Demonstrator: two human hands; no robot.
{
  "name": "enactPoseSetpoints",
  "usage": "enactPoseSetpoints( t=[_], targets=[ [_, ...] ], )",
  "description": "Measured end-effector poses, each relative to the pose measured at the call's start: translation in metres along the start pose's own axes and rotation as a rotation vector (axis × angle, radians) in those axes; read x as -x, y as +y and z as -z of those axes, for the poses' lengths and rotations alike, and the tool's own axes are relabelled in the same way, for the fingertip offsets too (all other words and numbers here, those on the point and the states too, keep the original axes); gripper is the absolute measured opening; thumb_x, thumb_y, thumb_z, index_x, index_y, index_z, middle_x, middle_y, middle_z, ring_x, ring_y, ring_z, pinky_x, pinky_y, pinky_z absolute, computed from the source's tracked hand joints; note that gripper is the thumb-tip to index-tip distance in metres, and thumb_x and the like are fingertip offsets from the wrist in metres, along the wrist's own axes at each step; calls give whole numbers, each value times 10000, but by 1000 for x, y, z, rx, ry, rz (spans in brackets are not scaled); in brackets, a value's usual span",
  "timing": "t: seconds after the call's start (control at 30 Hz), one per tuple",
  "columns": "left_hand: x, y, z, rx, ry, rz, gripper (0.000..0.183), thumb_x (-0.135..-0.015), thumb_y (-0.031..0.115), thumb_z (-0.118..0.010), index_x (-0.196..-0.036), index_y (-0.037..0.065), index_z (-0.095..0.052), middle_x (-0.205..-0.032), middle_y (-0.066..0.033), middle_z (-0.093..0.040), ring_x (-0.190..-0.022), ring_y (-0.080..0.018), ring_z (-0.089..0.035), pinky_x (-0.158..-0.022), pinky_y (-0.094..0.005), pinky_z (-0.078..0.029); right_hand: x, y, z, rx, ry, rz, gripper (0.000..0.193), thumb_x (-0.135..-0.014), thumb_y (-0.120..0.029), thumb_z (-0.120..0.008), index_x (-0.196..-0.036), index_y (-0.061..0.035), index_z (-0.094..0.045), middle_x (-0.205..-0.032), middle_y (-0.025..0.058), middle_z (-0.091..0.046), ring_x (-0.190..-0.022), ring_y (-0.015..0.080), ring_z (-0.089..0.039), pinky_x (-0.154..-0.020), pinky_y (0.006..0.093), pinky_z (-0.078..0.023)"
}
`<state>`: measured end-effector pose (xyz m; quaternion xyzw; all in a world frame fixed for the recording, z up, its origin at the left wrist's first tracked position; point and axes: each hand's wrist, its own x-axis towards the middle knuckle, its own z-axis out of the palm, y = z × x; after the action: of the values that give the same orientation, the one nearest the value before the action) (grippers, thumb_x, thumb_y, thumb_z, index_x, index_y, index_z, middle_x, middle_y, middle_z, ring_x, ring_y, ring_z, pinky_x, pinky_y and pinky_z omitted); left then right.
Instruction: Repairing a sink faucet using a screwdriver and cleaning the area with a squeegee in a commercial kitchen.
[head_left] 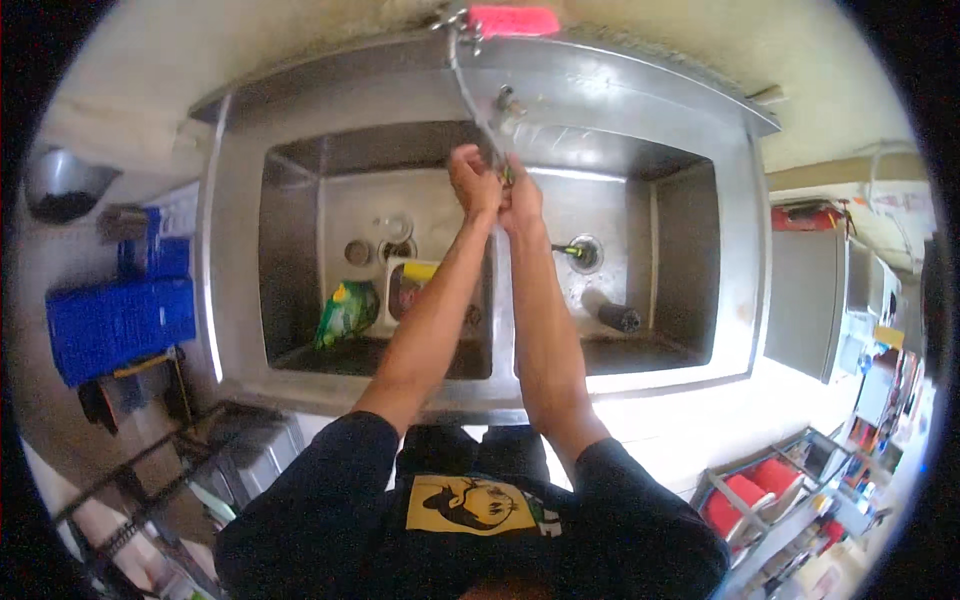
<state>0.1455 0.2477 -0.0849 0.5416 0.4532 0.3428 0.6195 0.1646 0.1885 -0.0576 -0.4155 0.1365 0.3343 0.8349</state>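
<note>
My left hand (pixel 474 186) and my right hand (pixel 523 195) are close together over the divider of a steel double sink (pixel 503 340), under the end of a thin metal faucet spout (pixel 470 95). A small yellow-green thing (pixel 507 177) shows between them; its kind cannot be made out. The fingers of my right hand close on it. My left hand lies against its other side, fingers loosely bent and apart. Below, in the right basin, a thin green-and-black handled thing (pixel 572 250) reaches over the drain (pixel 586 254). A black cylinder (pixel 620 318) lies nearer me.
In the left basin are a green packet (pixel 348 312), a white tub (pixel 396 275) with a yellow item, and small round pieces (pixel 358 252) near the drain. A pink thing (pixel 515 20) hangs by the faucet. Blue crates (pixel 120 315) stand left, red stools (pixel 740 502) lower right.
</note>
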Motion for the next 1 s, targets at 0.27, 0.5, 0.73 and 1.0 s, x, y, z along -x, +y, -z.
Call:
enactPoseSetpoints(
  t=[0.27, 0.5, 0.73, 1.0],
  targets=[
    [-87, 101, 38, -911, -740, -1555, 304, -845, 358, -574, -999, 102, -633, -966, -80, -590, -1023, -243, -526, -1023, -496, -265, -5, -38, -41, -152, 113, -45, 217, -876, -254, -544, -737, -93, -497, -540, -19, -401, -370, 80, -296, -305, 227, -214],
    [-100, 111, -39, -932, -810, -1310, 231, -822, 320, -604, -888, 100, -625, -803, -71, -566, -818, -252, -593, -725, -417, -471, -56, -120, -9, 939, 299, 390, 422, -903, -371, -493, -977, 32, -598, -541, 127, -519, -479, 252, -530, -495, 392, -454],
    [-107, 109, -83, -983, -591, -1002, 221, -793, 295, -636, -830, 78, -641, -764, -93, -596, -695, -280, -618, -604, -427, -492, -147, -176, 5, 1818, 17, 973, 262, -791, -198, -579, -1013, -62, -608, -1036, 139, -587, -954, 332, -554, -744, 460, -479],
    [-113, 88, -95, -1134, -500, -949, 265, -808, 328, -625, -835, 66, -654, -814, -139, -632, -719, -324, -631, -637, -420, -515, -195, -162, -19, 1334, -841, 539, 375, -658, 9, -463, -986, -9, -643, -1003, 179, -644, -984, 368, -580, -857, 412, -461]
  ],
)
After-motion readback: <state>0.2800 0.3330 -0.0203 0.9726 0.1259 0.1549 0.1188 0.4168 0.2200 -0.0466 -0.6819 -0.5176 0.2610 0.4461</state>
